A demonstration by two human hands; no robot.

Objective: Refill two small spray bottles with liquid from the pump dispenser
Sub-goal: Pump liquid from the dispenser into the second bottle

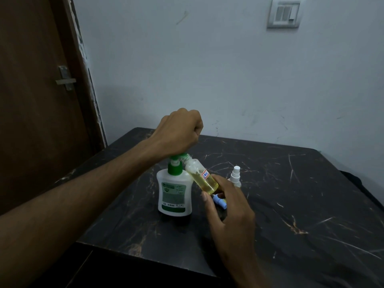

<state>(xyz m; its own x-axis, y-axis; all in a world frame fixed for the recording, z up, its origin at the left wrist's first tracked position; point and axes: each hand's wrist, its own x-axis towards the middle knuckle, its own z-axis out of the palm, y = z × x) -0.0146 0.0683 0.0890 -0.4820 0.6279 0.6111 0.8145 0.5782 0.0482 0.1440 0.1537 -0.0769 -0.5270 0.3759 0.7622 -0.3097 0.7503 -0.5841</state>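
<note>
A white pump dispenser (174, 194) with a green pump top stands upright on the dark marble table (291, 215). My left hand (178, 132) is a closed fist resting on the pump head. My right hand (226, 206) holds a small clear bottle (202, 177), tilted, with its open neck against the pump spout. Yellowish liquid fills its lower part, and a red-edged label is on its side. A second small spray bottle (235, 176) with a white spray top stands just behind my right hand. A light blue cap (220, 200) lies on the table under my right fingers.
The table's near edge runs from lower left to bottom centre. A brown door (37, 90) with a metal latch is at the left. A pale wall with a switch plate (284, 14) is behind the table.
</note>
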